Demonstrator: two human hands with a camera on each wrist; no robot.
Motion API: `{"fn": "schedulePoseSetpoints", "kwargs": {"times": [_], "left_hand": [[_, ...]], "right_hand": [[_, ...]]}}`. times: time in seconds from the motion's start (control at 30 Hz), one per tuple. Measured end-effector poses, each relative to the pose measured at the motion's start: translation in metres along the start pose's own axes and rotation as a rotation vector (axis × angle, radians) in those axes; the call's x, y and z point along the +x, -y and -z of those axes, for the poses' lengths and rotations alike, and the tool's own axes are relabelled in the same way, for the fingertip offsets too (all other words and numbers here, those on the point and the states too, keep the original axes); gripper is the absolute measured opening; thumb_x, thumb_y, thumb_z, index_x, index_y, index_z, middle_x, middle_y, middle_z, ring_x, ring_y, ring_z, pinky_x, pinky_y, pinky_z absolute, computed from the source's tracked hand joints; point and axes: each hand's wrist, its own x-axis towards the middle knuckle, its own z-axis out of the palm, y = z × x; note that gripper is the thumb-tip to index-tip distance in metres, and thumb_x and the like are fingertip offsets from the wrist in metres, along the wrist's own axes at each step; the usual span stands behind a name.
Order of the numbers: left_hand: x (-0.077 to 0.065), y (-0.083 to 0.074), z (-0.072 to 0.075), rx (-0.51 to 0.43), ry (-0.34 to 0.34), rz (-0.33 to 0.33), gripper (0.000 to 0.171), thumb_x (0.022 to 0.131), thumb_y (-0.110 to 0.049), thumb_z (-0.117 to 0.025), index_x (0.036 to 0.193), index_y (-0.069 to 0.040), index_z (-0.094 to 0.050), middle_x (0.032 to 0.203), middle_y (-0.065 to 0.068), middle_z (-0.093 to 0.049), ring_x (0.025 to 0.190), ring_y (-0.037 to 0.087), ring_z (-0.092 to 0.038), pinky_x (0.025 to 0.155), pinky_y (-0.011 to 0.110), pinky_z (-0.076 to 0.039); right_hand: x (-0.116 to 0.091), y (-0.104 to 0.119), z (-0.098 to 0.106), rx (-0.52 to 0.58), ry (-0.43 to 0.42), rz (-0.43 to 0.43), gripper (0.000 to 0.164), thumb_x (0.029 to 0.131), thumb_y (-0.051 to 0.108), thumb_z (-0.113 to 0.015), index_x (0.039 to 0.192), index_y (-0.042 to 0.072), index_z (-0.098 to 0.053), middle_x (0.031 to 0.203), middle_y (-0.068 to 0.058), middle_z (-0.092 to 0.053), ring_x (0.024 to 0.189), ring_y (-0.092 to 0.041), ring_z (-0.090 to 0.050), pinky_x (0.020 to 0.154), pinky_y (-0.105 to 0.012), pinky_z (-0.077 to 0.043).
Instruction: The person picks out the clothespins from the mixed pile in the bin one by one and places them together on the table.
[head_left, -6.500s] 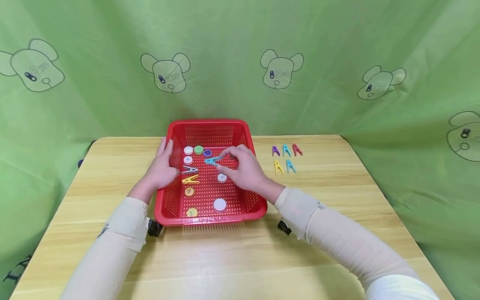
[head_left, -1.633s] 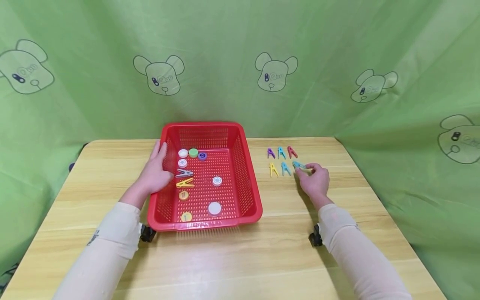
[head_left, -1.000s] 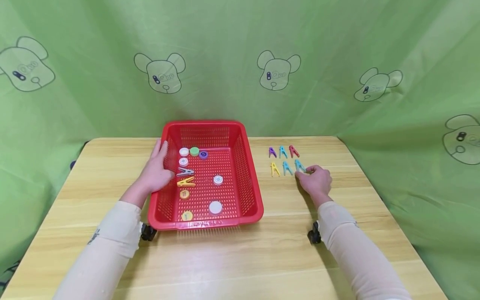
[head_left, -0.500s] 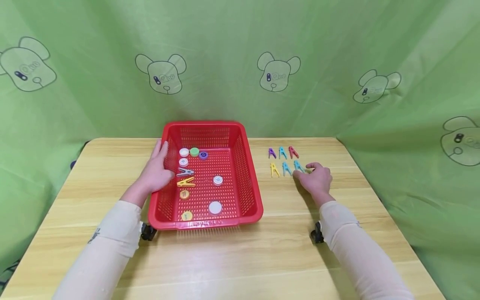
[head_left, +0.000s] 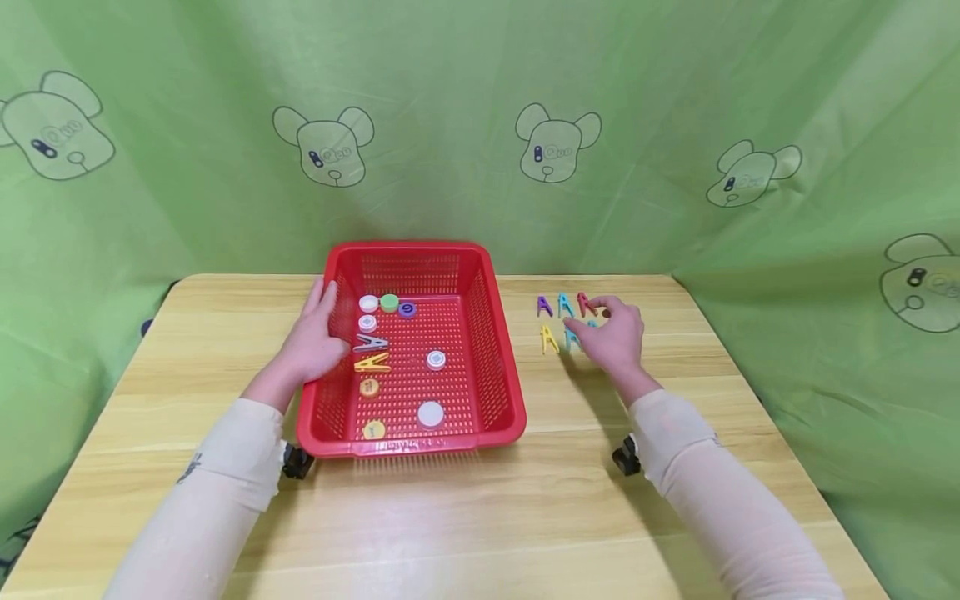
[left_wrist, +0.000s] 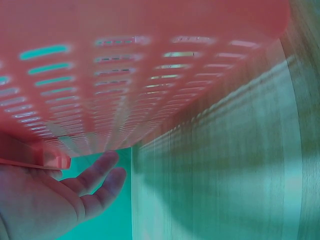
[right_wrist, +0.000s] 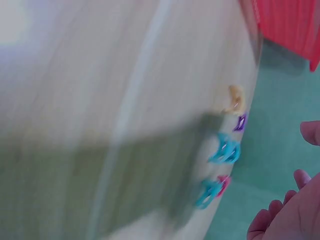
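Observation:
My left hand (head_left: 303, 346) holds the left rim of a red plastic basket (head_left: 504, 358), its thumb hooked over the inside and its fingers (left_wrist: 114, 180) outside along the wall. To the right, my right hand (head_left: 617, 337) hovers over clothespins with thumb and fingers apart and nothing between them. The far row has a purple clothespin (head_left: 543, 306), a blue clothespin (head_left: 566, 305) and a red clothespin (head_left: 587, 303). Nearer lie a yellow clothespin (head_left: 549, 339) and two light-blue ones, both partly hidden by the hand; one light-blue clothespin (right_wrist: 207, 194) shows in the right wrist view.
In the basket sit a grey clothespin (head_left: 371, 342), a yellow clothespin (head_left: 372, 362) and several bottle caps, among them a green cap (head_left: 389, 302) and a large white cap (head_left: 431, 415). A green curtain (head_left: 442, 167) hangs behind the wooden table (head_left: 450, 525).
A light-blue clothespin once held over the basket now lies at the near row's right end. My right hand has let go of it and moved up and left. The left hand stays put.

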Motion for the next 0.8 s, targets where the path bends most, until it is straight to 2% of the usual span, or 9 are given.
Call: {"fn": "schedulePoseSetpoints", "kwargs": {"times": [0.2,0.5,0.8], "left_hand": [[0.000,0.000,0.000,0.000,-0.002,0.001,0.100,0.079,0.007,-0.058,0.160,-0.007,0.000,0.164,0.003,0.019,0.149,0.038,0.000,0.112,0.057,-0.028],[0.000,0.002,-0.001,0.009,0.002,-0.003,0.099,0.080,0.007,-0.057,0.160,-0.006,0.000,0.164,0.003,0.019,0.149,0.038,0.000,0.112,0.056,-0.027],[0.002,0.002,-0.001,-0.009,-0.002,-0.001,0.098,0.080,0.007,-0.057,0.160,-0.006,-0.001,0.165,0.003,0.018,0.149,0.038,-0.001,0.109,0.057,-0.033]], "right_hand": [[-0.004,0.021,-0.007,0.040,0.010,0.071,0.051,0.082,0.033,-0.081,0.122,0.007,-0.063,0.122,-0.018,-0.048,0.111,-0.032,-0.046,0.095,-0.045,-0.043],[-0.015,0.052,-0.014,0.080,0.013,0.175,0.049,0.079,0.031,-0.084,0.117,0.008,-0.066,0.116,-0.016,-0.051,0.107,-0.033,-0.047,0.089,-0.043,-0.042],[-0.022,0.082,-0.018,0.127,0.038,0.199,0.049,0.078,0.033,-0.084,0.118,0.012,-0.066,0.115,-0.011,-0.051,0.107,-0.032,-0.047,0.088,-0.043,-0.040]]}}
